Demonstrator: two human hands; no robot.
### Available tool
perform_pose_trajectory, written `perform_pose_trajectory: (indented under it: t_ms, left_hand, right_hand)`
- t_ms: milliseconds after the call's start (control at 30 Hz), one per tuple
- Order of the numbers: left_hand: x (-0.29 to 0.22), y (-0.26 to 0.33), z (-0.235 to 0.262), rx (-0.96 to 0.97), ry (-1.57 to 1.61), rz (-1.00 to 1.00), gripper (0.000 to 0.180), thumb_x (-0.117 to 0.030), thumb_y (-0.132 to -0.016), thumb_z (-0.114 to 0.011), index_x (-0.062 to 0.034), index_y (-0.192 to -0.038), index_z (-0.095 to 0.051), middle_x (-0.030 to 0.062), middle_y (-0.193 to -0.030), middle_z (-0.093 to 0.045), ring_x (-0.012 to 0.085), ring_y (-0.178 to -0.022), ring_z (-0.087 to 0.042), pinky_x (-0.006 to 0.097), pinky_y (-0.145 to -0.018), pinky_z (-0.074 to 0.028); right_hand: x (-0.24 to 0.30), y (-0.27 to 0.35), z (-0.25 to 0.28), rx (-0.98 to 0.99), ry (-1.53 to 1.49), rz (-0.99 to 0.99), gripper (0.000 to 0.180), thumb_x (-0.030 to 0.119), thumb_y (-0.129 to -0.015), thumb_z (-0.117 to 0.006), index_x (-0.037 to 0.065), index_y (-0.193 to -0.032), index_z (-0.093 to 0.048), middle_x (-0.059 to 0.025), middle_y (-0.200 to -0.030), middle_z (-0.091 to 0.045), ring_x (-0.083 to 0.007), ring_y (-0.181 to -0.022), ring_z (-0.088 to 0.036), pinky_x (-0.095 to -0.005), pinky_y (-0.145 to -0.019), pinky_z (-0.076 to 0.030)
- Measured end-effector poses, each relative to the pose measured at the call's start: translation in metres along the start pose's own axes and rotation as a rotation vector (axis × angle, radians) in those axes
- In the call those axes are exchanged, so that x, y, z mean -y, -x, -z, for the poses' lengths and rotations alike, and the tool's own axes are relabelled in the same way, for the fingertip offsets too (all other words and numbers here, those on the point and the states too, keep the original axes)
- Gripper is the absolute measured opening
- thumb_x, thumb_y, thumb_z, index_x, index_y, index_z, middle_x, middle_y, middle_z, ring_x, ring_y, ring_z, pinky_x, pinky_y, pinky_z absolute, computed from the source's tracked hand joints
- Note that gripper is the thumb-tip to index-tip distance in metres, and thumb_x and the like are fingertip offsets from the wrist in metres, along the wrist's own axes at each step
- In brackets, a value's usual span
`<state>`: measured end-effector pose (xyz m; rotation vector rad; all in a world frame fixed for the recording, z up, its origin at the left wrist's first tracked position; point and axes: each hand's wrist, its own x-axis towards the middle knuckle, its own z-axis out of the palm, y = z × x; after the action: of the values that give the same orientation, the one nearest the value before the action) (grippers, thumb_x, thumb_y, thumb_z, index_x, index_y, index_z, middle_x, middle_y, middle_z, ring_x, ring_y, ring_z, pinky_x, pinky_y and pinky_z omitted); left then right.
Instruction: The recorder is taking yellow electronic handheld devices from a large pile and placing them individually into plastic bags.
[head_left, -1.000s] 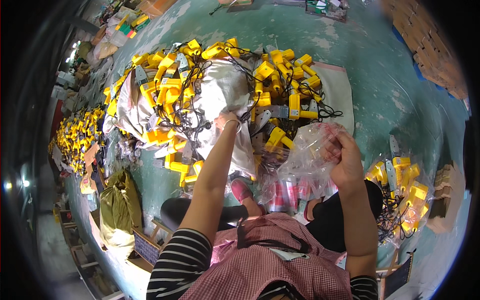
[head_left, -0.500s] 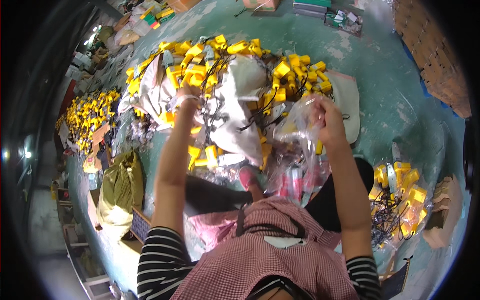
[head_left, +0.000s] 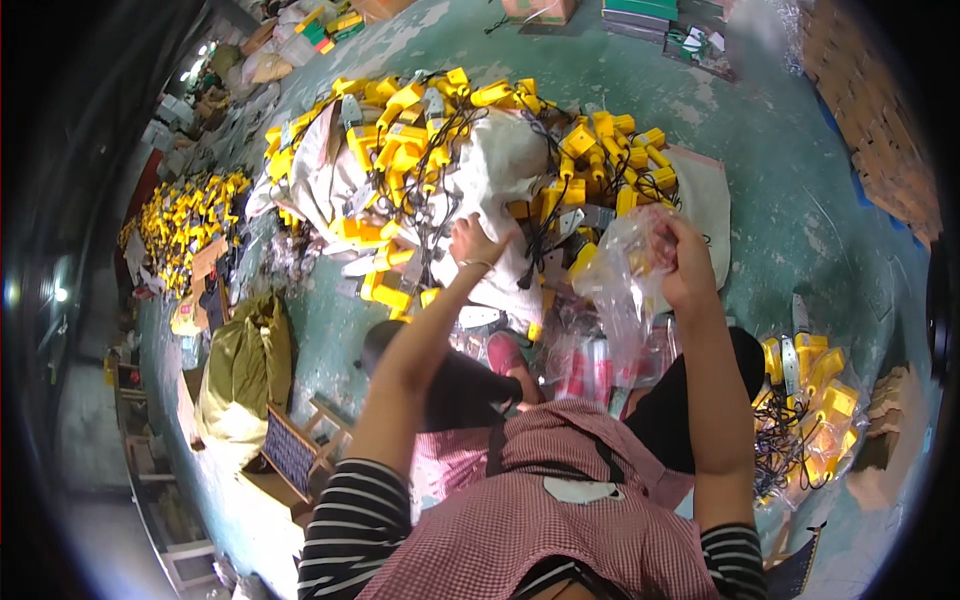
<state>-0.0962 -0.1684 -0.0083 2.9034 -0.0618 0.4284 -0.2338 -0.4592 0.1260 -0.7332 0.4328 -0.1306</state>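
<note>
My right hand [head_left: 682, 258] is closed on the upper part of a clear plastic bag [head_left: 615, 275], which hangs down in front of my knee. My left hand [head_left: 476, 241] is over the white woven sack [head_left: 490, 160], beside black cords, with its thumb apart from the fingers and nothing visible in it. Around both hands lies a heap of yellow corded tools [head_left: 402, 148] with flat grey blade-like parts. A few more yellow tools [head_left: 385, 285] lie just left of my left hand.
Right of my knee is a pile of bagged yellow tools [head_left: 825, 390] with tangled black cords, beside a cardboard box [head_left: 885, 430]. At left stand an olive sack [head_left: 245, 370] and another yellow heap [head_left: 190, 220]. Stacked cartons [head_left: 870, 130] line the far right. Red-and-clear packages [head_left: 598, 370] lie by my feet.
My left hand has come away from the yellow tools at the left of the heap, moving right and nearer to me. The right hand still grips the plastic bag.
</note>
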Motion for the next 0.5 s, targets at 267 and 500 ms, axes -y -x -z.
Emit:
perform_pose_trajectory:
  t_ms: [267,500]
  left_hand:
    - [0.156,-0.079,0.01,0.49,-0.757,0.296,0.04,-0.039,-0.079,-0.069,-0.0149,-0.111,-0.066,0.0026,-0.117,-0.063,0.0149,-0.106,-0.062,0.031,-0.08,-0.053]
    - [0.091,-0.04,0.196,0.257,0.072,0.115,0.052,-0.04,-0.069,-0.075,-0.0026,-0.105,-0.066,0.017,-0.097,-0.068,0.0266,-0.094,-0.065,0.037,-0.077,-0.05]
  right_hand:
    - [0.005,0.016,-0.05,0.157,-0.011,-0.027,0.002,0.008,-0.088,-0.053,0.006,-0.088,-0.054,0.0015,-0.067,-0.047,-0.0048,-0.047,-0.036,-0.0212,-0.041,-0.028]
    - [0.0,-0.028,-0.016,0.154,-0.007,0.059,0.004,0.008,-0.085,-0.056,0.004,-0.084,-0.057,0.0021,-0.065,-0.047,-0.005,-0.046,-0.039,-0.0209,-0.041,-0.031]
